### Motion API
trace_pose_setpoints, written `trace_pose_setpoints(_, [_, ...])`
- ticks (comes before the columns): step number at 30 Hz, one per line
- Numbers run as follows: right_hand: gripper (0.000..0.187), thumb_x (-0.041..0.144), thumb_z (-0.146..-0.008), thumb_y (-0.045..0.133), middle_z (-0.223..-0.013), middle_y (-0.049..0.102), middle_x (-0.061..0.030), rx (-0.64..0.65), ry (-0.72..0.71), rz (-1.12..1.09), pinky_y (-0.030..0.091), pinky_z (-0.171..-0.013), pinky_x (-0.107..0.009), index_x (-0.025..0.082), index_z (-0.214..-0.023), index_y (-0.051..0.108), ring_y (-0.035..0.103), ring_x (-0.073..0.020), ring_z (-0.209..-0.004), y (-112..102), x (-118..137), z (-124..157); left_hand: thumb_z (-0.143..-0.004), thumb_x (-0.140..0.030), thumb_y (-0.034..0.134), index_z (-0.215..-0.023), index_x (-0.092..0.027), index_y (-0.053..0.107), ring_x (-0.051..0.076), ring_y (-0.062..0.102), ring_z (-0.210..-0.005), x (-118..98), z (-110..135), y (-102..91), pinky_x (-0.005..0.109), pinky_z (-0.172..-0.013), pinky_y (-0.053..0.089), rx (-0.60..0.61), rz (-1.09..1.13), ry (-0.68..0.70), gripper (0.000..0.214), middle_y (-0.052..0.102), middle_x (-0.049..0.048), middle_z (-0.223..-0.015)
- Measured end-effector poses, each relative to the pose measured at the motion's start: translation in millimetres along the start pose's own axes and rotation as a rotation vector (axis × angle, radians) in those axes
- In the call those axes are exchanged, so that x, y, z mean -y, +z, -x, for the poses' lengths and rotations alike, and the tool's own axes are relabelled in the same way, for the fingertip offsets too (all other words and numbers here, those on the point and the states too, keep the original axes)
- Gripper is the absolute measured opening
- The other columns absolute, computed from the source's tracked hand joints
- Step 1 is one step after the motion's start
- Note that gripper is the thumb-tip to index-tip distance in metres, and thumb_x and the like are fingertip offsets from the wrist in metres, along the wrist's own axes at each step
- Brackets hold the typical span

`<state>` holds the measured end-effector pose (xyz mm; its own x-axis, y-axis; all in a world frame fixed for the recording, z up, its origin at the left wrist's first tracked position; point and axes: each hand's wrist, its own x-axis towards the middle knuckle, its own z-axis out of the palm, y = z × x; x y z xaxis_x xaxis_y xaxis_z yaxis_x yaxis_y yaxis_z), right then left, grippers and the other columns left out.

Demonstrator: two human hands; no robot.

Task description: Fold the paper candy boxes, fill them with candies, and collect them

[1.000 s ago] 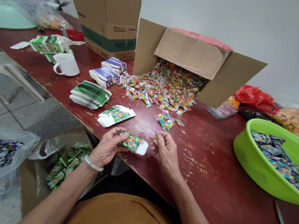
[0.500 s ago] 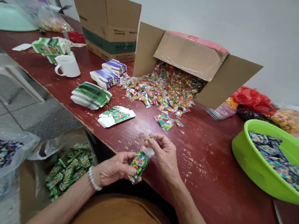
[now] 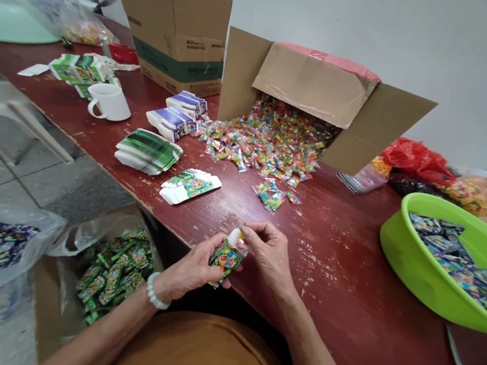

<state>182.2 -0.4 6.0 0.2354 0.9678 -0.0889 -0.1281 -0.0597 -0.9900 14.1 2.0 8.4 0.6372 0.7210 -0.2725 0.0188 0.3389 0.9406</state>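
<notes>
Both hands are gripping one small green box (image 3: 226, 258) just over the front edge of the table (image 3: 345, 295): left hand (image 3: 191, 269) is wrapping its body, right hand (image 3: 272, 254) is pinching the open white top (what's in the mouth is too blurred to tell). We are flagging a risk: box is tilting, so contents could be slipping out into the carton (image 3: 40, 292) below.

A plain, pale wall (image 3: 341, 20) runs behind a long table (image 3: 345, 295) of dark red-brown wood, its paint scuffed and chipped in patches. Beside the table on the left lies a grey tiled floor (image 3: 19, 179), where a white plastic stool (image 3: 11, 114) stands. Soft, even light fills the room.
</notes>
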Motion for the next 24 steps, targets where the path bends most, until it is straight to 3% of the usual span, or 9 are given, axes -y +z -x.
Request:
trace_pose_setpoints(5, [0.027,0.039,-0.068,0.08,-0.064,0.063,0.0021,-0.12,-0.065,-0.002,0.044,-0.054,-0.026,0.017,-0.073,0.067,0.054,-0.0124,-0.055,3.5,-3.0,-1.8,-0.066,-0.01,0.057,-0.112,-0.016,0.05,0.012,0.062,-0.066,-0.9,-3.7,8.3,0.026,-0.064,0.048,-0.019,-0.014,0.028,0.047,0.066,0.0032,-0.092])
trace_pose_setpoints(8, [0.024,0.039,-0.071,0.078,-0.064,0.063,0.0013,-0.133,-0.157,0.12,0.045,-0.057,-0.028,0.018,-0.071,0.067,0.055,-0.0141,-0.058,3.2,-5.6,-0.6,-0.063,-0.009,0.055,-0.115,-0.016,0.049,0.011,0.06,-0.059,0.1,-7.4,10.4,0.026,-0.06,0.048,-0.052,0.072,0.018,0.052,0.063,0.0002,-0.086])
trace_pose_setpoints(12, [0.013,0.033,-0.08,0.071,-0.086,0.063,-0.003,-0.007,-0.388,0.345,0.047,-0.079,-0.033,0.022,-0.074,0.071,0.059,-0.0187,-0.085,-0.4,-10.5,6.9,-0.06,-0.005,0.052,-0.116,-0.018,0.05,0.01,0.055,-0.061,2.8,-9.8,10.3,0.024,-0.056,0.048,-0.13,0.195,0.072,0.058,0.058,-0.0024,-0.083])
trace_pose_setpoints(14, [0.014,0.033,-0.087,0.064,-0.099,0.06,-0.0045,0.104,-0.418,0.391,0.046,-0.089,-0.035,0.023,-0.081,0.072,0.058,-0.0197,-0.097,-3.2,-10.8,9.5,-0.059,-0.003,0.052,-0.117,-0.018,0.053,0.01,0.053,-0.064,3.1,-9.3,9.9,0.022,-0.056,0.047,-0.15,0.172,0.095,0.06,0.057,-0.003,-0.082])
trace_pose_setpoints(18, [0.023,0.037,-0.092,0.056,-0.111,0.055,-0.0063,0.255,-0.341,0.398,0.048,-0.089,-0.033,0.023,-0.087,0.074,0.057,-0.0199,-0.102,-9.2,-7.5,7.4,-0.064,-0.005,0.058,-0.118,-0.017,0.057,0.011,0.054,-0.065,0.6,-7.4,9.2,0.022,-0.057,0.048,-0.129,0.144,0.087,0.055,0.061,-0.0018,-0.081])
trace_pose_setpoints(22, [0.023,0.04,-0.086,0.064,-0.108,0.058,-0.004,0.191,-0.165,0.186,0.051,-0.075,-0.028,0.024,-0.102,0.069,0.06,-0.0159,-0.086,-11.1,-8.3,5.1,-0.082,-0.033,0.061,-0.12,-0.017,0.06,0.018,0.062,-0.07,-0.5,-8.6,7.3,0.027,-0.054,0.052,-0.16,0.36,0.07,0.041,0.069,0.0053,-0.088])
trace_pose_setpoints(24, [0.036,0.038,-0.08,0.072,-0.095,0.062,-0.0012,0.207,-0.051,0.082,0.051,-0.072,-0.027,0.025,-0.111,0.062,0.06,-0.0144,-0.078,-9.7,-10.4,6.7,-0.087,-0.045,0.058,-0.116,-0.015,0.064,0.018,0.064,-0.066,1.2,-10.2,6.4,0.027,-0.052,0.052,-0.202,0.413,0.048,0.042,0.071,0.0073,-0.085])
